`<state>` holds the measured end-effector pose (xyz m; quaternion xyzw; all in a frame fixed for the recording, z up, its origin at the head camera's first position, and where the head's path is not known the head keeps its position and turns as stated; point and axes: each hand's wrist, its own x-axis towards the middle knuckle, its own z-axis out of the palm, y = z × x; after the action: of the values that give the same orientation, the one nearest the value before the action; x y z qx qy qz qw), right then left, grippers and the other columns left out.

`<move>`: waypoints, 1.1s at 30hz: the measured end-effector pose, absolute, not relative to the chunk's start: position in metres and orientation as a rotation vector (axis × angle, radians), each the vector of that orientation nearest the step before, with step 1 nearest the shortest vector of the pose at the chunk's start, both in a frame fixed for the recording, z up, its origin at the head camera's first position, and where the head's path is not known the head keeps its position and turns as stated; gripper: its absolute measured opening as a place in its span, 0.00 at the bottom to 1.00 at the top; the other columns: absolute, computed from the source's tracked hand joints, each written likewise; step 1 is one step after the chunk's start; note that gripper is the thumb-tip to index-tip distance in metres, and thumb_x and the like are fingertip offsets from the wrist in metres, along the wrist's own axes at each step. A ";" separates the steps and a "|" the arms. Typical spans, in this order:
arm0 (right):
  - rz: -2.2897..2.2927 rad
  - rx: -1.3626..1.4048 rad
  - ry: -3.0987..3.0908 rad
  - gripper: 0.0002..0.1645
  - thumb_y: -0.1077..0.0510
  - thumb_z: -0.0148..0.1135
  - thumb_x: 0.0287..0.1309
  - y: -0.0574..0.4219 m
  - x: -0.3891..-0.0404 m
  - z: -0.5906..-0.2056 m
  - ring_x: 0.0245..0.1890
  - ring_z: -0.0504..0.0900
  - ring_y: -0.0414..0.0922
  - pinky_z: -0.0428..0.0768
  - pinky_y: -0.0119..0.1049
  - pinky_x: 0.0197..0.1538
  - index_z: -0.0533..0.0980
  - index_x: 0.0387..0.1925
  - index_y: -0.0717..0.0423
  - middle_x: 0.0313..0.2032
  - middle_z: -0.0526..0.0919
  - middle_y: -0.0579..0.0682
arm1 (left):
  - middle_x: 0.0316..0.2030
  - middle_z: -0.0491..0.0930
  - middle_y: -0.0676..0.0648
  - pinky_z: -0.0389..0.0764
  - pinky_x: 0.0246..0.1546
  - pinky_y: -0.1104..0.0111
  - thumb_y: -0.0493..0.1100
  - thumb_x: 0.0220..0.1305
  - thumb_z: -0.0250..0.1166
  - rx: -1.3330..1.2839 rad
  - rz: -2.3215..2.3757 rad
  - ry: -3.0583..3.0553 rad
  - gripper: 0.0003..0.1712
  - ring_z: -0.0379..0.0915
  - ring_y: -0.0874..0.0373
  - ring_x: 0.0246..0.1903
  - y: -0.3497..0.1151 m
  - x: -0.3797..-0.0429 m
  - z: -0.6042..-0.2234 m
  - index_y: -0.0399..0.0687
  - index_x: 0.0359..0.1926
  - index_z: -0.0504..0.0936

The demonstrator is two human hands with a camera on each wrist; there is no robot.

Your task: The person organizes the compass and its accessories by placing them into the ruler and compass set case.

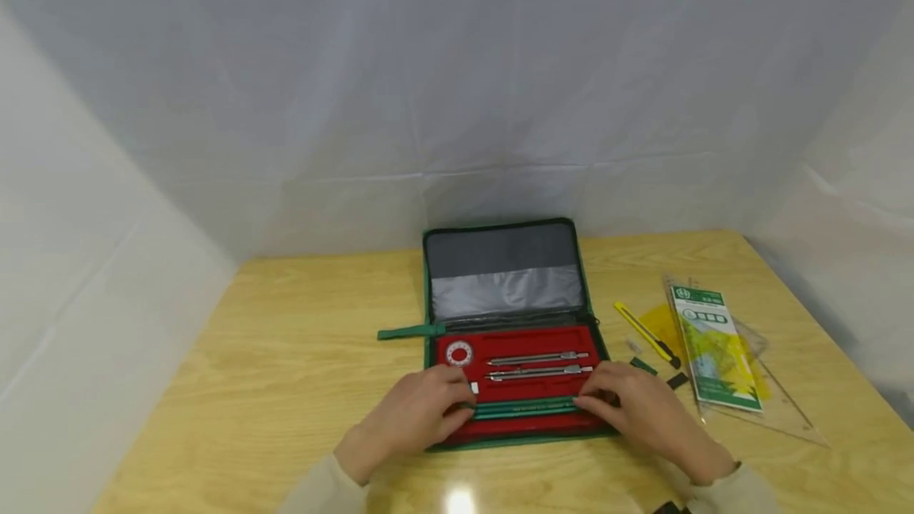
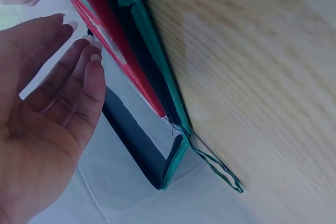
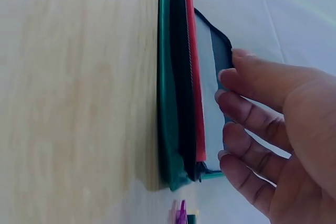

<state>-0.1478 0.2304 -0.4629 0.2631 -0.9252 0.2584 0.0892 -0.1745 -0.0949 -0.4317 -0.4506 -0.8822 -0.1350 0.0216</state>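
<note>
Two green pencils lie side by side along the front of the red tray in an unzipped green case. My left hand has its thumb and fingertips around the pencils' left end. At their right end, the thumb and fingertips of my right hand pinch the tips. Behind the pencils, two silver compasses sit in the tray, with a round white disc at the left. Both wrist views show bent fingers over the tray edge; the pencil ends are mostly hidden there.
The case's lid stands raised at the back, and a green strap sticks out left. To the right lie a yellow utility knife, a green-and-white packet, a clear set square and small dark pieces.
</note>
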 end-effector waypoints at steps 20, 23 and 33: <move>0.658 0.555 -2.696 0.02 0.56 0.66 0.59 0.267 -0.158 -0.461 0.38 0.80 0.40 0.80 0.38 0.36 0.83 0.34 0.45 0.38 0.81 0.39 | 0.45 0.76 0.53 0.77 0.42 0.65 0.46 0.64 0.64 -1.253 -0.505 -2.719 0.11 0.74 0.60 0.41 -0.104 -0.201 -0.435 0.51 0.46 0.83; 0.623 0.519 -2.710 0.02 0.54 0.65 0.60 0.271 -0.157 -0.461 0.42 0.81 0.43 0.80 0.40 0.37 0.82 0.34 0.45 0.41 0.81 0.42 | 0.46 0.76 0.52 0.77 0.44 0.64 0.47 0.63 0.65 -1.222 -0.490 -2.730 0.13 0.74 0.59 0.43 -0.106 -0.204 -0.437 0.50 0.47 0.83; 0.623 0.434 -2.771 0.03 0.53 0.62 0.62 0.282 -0.155 -0.464 0.34 0.79 0.38 0.79 0.37 0.34 0.81 0.35 0.43 0.42 0.80 0.41 | 0.51 0.74 0.49 0.73 0.52 0.61 0.50 0.62 0.66 -1.154 -0.452 -2.752 0.21 0.70 0.55 0.51 -0.108 -0.211 -0.445 0.50 0.54 0.79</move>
<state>-0.1551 0.2825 -0.4636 0.1498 -0.9557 0.2150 0.1340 -0.2115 -0.1076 -0.4446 -0.3817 -0.9100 -0.1494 0.0618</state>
